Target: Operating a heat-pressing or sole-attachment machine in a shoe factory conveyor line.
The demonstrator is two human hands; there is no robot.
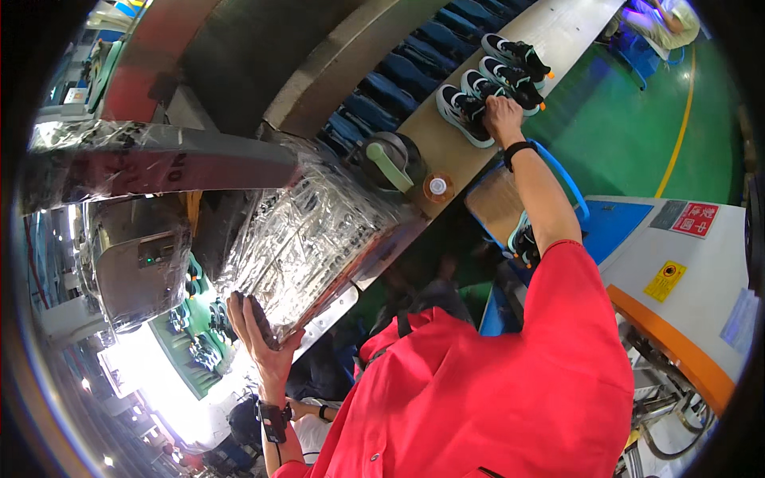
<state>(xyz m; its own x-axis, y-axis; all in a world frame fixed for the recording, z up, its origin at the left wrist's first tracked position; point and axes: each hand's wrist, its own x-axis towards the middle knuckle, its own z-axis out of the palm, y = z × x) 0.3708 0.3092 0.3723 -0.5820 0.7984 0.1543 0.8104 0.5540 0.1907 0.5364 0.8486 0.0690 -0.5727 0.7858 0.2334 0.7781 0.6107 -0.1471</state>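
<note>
My right hand [504, 119] reaches to the far bench, its fingers closed at the heel end of a black-and-white sneaker [460, 114]. Beside that shoe stand more black sneakers [518, 64] with white soles and orange tabs, in a row. At the lower left, my left hand [259, 338] lies with fingers stretched and thumb apart against the near corner of a machine housing [319, 227] wrapped in clear plastic. A dark patch between thumb and fingers there is too unclear to name.
The pale bench [434, 135] runs diagonally, carrying a dark round container with a green handle [388, 163] and a roll of tape [438, 187]. Several shoes [207, 350] lie on a green surface at left. A blue-framed chair [494, 207] and a white-orange machine [677, 271] stand at right.
</note>
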